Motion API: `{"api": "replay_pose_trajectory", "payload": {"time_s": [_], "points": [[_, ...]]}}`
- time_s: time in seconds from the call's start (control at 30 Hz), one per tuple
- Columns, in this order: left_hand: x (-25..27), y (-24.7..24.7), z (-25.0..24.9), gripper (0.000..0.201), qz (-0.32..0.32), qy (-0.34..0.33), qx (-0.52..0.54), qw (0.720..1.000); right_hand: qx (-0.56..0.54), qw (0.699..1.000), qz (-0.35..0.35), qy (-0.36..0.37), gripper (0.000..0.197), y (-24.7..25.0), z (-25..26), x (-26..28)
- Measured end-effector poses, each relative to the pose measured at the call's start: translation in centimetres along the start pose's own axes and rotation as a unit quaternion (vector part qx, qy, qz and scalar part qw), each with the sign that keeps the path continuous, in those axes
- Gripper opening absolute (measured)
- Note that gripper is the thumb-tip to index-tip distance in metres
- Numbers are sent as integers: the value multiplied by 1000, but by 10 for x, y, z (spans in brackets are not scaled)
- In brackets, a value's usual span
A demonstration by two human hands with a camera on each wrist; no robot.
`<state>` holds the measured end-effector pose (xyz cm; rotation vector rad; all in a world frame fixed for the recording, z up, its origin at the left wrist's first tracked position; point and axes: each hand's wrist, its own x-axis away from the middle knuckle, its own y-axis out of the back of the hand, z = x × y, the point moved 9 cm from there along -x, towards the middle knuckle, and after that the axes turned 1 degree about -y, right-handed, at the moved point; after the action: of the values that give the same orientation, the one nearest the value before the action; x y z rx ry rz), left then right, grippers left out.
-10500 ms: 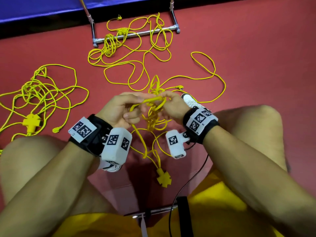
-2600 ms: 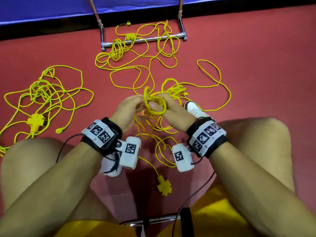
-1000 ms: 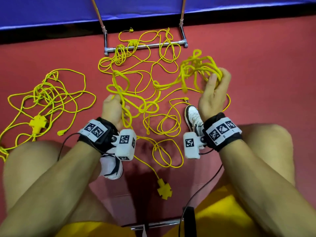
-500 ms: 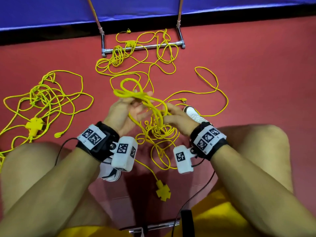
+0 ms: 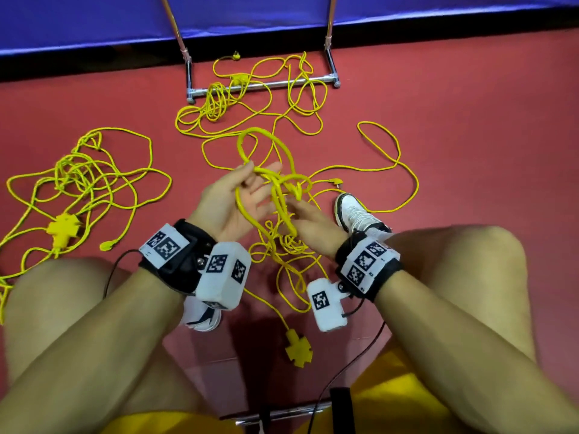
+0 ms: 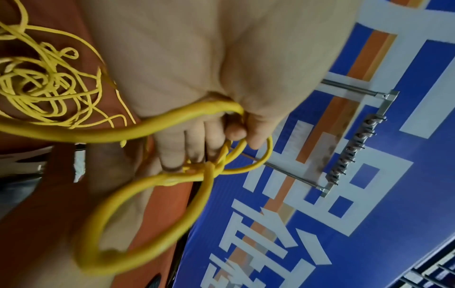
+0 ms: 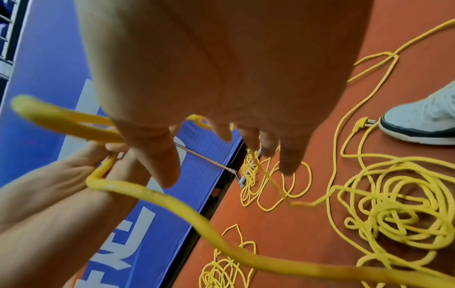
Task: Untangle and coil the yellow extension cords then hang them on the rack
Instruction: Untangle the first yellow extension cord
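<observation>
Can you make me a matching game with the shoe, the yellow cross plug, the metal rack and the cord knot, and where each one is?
Things:
1. white shoe
2. cross-shaped socket
3. metal rack bar
4. knotted cord

Places:
A. held up between the left hand and right hand
B. on the red floor, near, between the knees
C. far side of the floor, by the blue wall, cord draped over it
D. on the floor just right of the right hand

Pairs: 1-D, 2-B, 3-C, 4-A
</observation>
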<state>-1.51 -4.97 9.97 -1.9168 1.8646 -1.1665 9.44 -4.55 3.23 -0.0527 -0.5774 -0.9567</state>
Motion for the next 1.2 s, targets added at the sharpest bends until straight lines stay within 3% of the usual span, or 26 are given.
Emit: {"api": "replay_pose_trajectory", "payload": {"time_s": [0.03, 0.1, 0.2, 0.3, 0.37, 0.5, 0.6, 0.7, 0.73, 0.8, 0.9, 0.97, 1.03, 1.1, 1.13, 1.2], "points": [[0, -3, 4, 34, 14, 8, 10, 1000, 9, 1000, 3, 6, 72, -5, -2, 0], [0, -7, 8, 35, 38, 19, 16, 999, -9, 999, -25, 41, 81, -1, 10, 5], [-1, -1, 3, 33, 21, 31, -16, 999, -84, 988, -88, 97, 53, 23, 32, 14], [-1, 28, -12, 31, -84, -7, -209, 974, -230, 966, -82, 87, 22, 32, 35, 12], [0, 34, -14, 31, -91, -9, -317, 944, -295, 951, -60, 65, 25, 34, 37, 13], [0, 38, -11, 34, -96, -9, -384, 918, -367, 923, -95, 65, 23, 54, 37, 11], [0, 34, -16, 30, -91, -35, -453, 886, -284, 941, -162, 88, 18, 65, 38, 15], [3, 27, -7, 4, -55, -26, -494, 867, -180, 971, -119, 106, 11, 49, 46, 19], [3, 25, -3, 7, -39, -28, -505, 862, -171, 977, -89, 94, 12, 41, 46, 20], [4, 14, 4, 11, 3, -55, -543, 838, -158, 984, -59, 64, 21, 33, 44, 19], [1, 12, -4, 25, -1, -113, -602, 791, -82, 980, -173, 58, 51, 58, 39, 12], [-2, 24, -22, 20, -48, -126, -575, 807, -129, 953, -261, 78, 43, 84, 36, 12], [-3, 47, -41, 20, -113, -126, -455, 874, -234, 915, -322, 64, 35, 110, 23, 14], [-1, 63, -53, 25, -159, -111, -302, 933, -326, 881, -342, 14, 39, 127, 7, 18], [0, 67, -54, 26, -169, -95, -237, 952, -343, 875, -342, -17, 42, 132, -1, 18], [2, 61, -48, 27, -154, -58, -160, 973, -319, 891, -313, -75, 48, 130, -10, 18]]}}
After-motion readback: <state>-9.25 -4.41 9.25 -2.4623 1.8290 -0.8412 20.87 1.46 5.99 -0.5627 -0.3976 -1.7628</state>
